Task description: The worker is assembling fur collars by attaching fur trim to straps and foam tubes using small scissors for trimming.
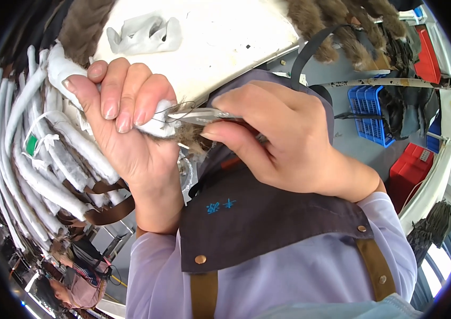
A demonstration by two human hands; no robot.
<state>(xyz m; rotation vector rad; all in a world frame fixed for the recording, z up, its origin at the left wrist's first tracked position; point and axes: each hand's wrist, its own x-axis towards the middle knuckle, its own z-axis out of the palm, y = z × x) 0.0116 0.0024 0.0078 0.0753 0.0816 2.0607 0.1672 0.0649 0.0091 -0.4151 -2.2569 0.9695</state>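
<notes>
My left hand is wrapped round a white padded roll, which sticks out on both sides of the fist. Brown fur shows at the roll's near end, and thin dark strands, thread or hair, curl there. Between thumb and fingers of my right hand is a slim silver metal tool, its pointed tip touching the roll's end. Whether it is tweezers or snips I cannot tell, since the fingers hide most of it. Both hands are close together in front of my dark apron.
A white table bears a pale grey moulded piece. Many white padded rolls hang at left, and brown fur pieces lie at the far right. Beyond stand a blue crate and a red bin. Another person is at lower left.
</notes>
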